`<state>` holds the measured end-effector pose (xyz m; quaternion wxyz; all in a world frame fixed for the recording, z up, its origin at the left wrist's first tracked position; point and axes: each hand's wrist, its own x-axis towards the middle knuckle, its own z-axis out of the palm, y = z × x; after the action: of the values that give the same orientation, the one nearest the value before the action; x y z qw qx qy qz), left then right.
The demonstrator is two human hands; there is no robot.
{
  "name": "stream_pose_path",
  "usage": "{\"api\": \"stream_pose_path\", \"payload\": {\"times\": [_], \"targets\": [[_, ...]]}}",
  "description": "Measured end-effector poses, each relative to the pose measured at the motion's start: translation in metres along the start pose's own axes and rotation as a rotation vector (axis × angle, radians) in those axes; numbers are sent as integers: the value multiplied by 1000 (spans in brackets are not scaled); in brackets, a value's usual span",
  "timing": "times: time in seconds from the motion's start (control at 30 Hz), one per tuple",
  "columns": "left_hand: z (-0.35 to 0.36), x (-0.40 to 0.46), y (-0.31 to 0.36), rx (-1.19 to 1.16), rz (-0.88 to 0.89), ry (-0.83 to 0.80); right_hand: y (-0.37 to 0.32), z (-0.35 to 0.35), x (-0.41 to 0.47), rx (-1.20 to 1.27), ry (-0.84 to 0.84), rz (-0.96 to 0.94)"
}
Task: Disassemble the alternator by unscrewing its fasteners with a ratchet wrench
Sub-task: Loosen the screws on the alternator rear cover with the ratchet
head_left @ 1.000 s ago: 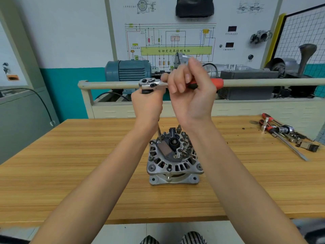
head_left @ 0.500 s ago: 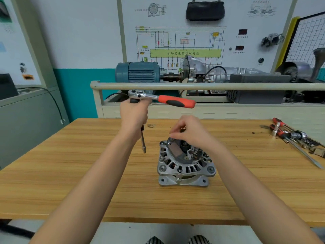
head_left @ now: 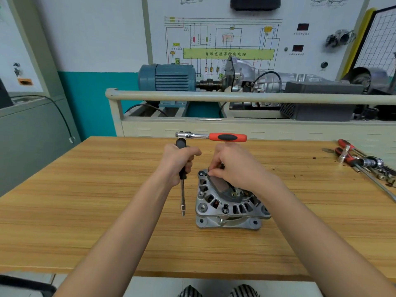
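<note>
A: What has changed in the head view?

B: The right hand (head_left: 237,166) has settled lower onto the alternator (head_left: 229,202); its fingertips pinch something small at the top rim, too small to name. The left hand (head_left: 177,162) has brought the ratchet (head_left: 211,136) down too, gripping its upright extension, tip hanging just left of the housing.

A: Where is the alternator?

B: Mid-table (head_left: 85,211), toward the far edge. It looks heavy, rigid cast metal. I'd hold the finned housing, not the plastic cover or terminals.
</note>
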<state>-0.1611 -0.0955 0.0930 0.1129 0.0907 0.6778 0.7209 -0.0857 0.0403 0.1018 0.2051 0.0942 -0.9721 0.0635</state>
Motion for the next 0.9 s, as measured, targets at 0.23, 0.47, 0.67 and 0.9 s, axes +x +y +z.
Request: {"api": "stream_pose_path", "payload": {"times": [0.23,0.47,0.67,0.9], "targets": [[6,-2,-6,22,-111,-58,1,8,-6,-39,4,-32],[8,-2,-8,42,-161,-105,6,15,-11,-35,40,-84],[6,-1,-11,62,-181,-114,10,14,-12,66,29,-75],[4,-4,-11,69,-185,-136,10,5,-8,81,14,11]]}}
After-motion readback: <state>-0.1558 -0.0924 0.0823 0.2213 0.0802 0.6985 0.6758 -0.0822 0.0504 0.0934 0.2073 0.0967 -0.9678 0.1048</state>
